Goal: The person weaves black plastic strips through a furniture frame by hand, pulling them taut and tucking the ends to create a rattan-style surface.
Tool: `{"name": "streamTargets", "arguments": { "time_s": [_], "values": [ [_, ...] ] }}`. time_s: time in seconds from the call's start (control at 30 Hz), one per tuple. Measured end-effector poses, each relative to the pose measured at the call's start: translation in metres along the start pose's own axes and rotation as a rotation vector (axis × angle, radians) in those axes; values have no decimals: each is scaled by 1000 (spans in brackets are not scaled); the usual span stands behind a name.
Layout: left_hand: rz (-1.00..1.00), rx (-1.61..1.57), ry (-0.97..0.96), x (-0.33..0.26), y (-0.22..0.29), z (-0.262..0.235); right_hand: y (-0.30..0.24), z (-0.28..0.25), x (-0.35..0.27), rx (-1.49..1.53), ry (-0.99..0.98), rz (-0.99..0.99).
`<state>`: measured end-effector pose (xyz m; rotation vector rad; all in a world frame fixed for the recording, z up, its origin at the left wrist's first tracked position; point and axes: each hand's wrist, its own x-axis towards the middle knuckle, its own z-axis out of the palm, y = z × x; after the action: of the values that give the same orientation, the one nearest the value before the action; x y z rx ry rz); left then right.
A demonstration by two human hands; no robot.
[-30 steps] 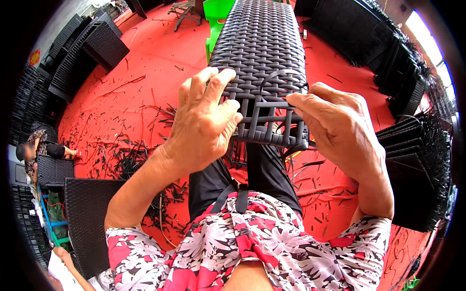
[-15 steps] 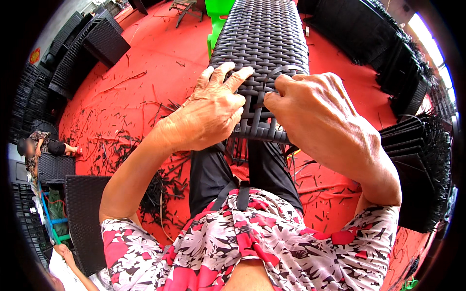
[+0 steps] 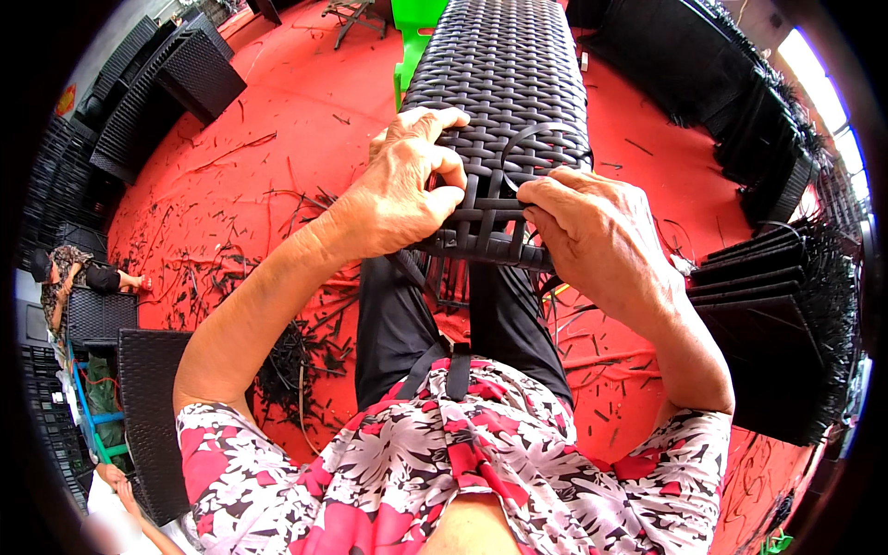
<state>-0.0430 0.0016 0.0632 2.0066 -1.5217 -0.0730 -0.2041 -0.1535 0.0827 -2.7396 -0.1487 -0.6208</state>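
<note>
A long black woven panel point(image 3: 499, 74) stretches away from me, its near end in front of my thighs. Bars and gaps show in the unfinished weave point(image 3: 490, 222) at that end. A loose black flat strip point(image 3: 529, 132) arches above the weave near the right edge. My right hand point(image 3: 606, 231) is closed at the near right corner, thumb and forefinger pinched on this strip; the pinched part is mostly hidden. At the left edge, my left hand point(image 3: 398, 190) rests on the panel with fingers bent and apart, the forefinger reaching over the weave.
Strip scraps point(image 3: 291, 370) litter the red floor covering point(image 3: 305, 102). A green plastic chair point(image 3: 416, 23) stands behind the panel. Dark woven panels point(image 3: 768, 324) are stacked at right, and woven furniture point(image 3: 199, 79) at left. Another person point(image 3: 69, 277) sits far left; someone's arm point(image 3: 120, 486) shows lower left.
My right hand has moved down and slightly right, and the strip's loop now stands higher and wider. My left hand's fingers have bent more and shifted slightly left.
</note>
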Motion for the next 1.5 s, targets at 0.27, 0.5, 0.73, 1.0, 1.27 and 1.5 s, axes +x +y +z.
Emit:
{"name": "streamTargets", "arguments": {
  "time_s": [0.27, 0.5, 0.73, 1.0, 1.27, 1.5],
  "values": [
    [-4, -110, -11, 11, -5, -11, 0, 1, 11, -229, 96, -113],
    [-19, -476, 170, 21, 19, -74, -8, 14, 50, 484, 262, 40],
    [-51, -256, 392, 1, 9, -48, -8, 10, 57, 850, 68, 211],
    [122, 145, 50, -20, -19, -24, -5, -8, 59, 125, -24, -143],
    [50, 9, -48, -19, -20, -24, 6, 8, 74, 8, -272, -209],
    [-51, -162, -55, -20, -25, -21, -1, -11, 74, -33, -217, -204]
  ]
}}
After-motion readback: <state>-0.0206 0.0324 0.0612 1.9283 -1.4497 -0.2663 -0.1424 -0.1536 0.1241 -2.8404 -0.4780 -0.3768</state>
